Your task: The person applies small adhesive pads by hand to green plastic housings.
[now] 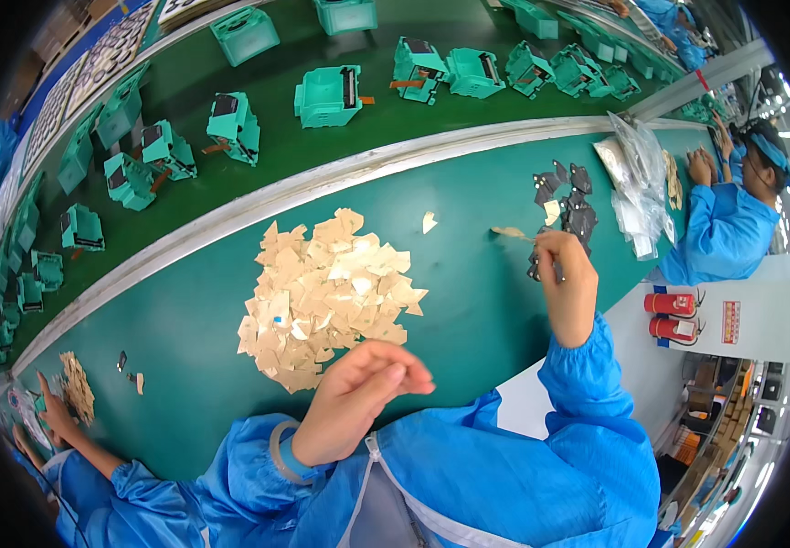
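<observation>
My right hand (566, 288) pinches a thin tan piece (507, 232) that sticks out to the left of the fingertips, above the green table. Just beyond that hand lies a cluster of small black molded parts (579, 217), with a pale tan piece (552, 211) among them. My left hand (354, 397) is curled, fingers together and thumb against them, at the near edge of a large heap of flat, irregular tan pieces (331, 297). Whatever it may hold is hidden. One loose tan piece (429, 222) sits between the heap and the black parts.
Past a pale rail (322, 173), a green belt (276, 173) carries several teal plastic housings (329, 96). Clear plastic bags (637, 187) lie at the right. Co-workers in blue sit at the right (728, 219) and left; the left one's hand (58, 416) is by a smaller tan pile (77, 388).
</observation>
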`<state>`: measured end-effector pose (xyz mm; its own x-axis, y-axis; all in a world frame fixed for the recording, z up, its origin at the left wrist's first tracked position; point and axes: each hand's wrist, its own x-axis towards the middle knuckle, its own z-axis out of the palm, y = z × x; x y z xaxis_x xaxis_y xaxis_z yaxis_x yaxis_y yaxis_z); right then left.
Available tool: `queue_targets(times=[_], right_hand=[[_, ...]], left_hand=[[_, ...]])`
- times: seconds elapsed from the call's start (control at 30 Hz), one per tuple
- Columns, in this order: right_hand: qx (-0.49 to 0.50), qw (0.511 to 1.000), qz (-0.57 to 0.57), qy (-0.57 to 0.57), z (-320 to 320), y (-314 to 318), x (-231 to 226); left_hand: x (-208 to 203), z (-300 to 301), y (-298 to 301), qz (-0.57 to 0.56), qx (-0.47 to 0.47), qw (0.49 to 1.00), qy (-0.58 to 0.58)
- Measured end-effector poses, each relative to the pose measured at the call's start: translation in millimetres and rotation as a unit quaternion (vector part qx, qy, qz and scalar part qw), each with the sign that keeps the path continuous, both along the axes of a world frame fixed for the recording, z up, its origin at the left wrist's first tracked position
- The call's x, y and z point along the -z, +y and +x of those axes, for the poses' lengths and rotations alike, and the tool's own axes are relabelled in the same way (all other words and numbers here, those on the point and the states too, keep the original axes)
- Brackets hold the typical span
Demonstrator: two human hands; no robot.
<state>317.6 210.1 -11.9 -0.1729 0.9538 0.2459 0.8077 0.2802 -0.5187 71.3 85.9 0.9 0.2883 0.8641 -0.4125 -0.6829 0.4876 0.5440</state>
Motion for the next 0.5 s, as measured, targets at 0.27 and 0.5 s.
queue_targets(times=[0.27,0.5], right_hand=[[-0.1,0.994,0.047,0.023,-23,-26,-16],[-0.039,0.995,0.077,-0.05,22,3,17]], left_hand=[[19,43,44,0.091,-0.06,0.974,0.2],[18,48,42,0.271,0.112,0.895,0.337]])
